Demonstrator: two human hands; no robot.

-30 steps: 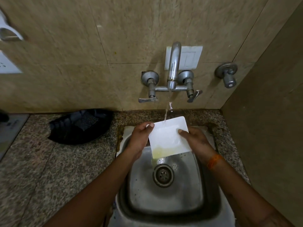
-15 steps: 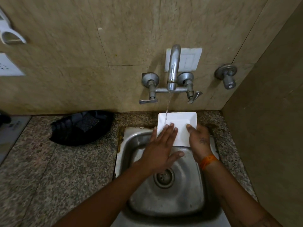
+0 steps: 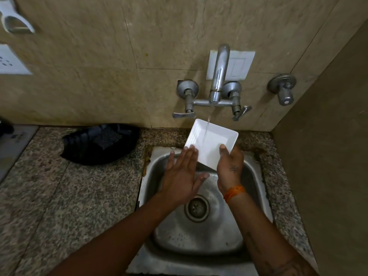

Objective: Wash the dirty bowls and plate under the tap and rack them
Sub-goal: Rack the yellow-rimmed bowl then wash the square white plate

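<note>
A white square plate is held tilted over the steel sink, its inside facing up. Water runs from the tap onto its middle. My right hand grips the plate's near right corner, thumb on the inside. My left hand is flat with fingers apart; its fingertips lie at the plate's near left edge.
A black tray with a dark scrub pad sits on the granite counter left of the sink. The tap's two lever handles and a separate valve stick out from the tiled wall. A side wall stands close on the right.
The plate went from being held upright by both hands to lying tilted under the stream. My left hand let go and now slides leftward across it, flat.
</note>
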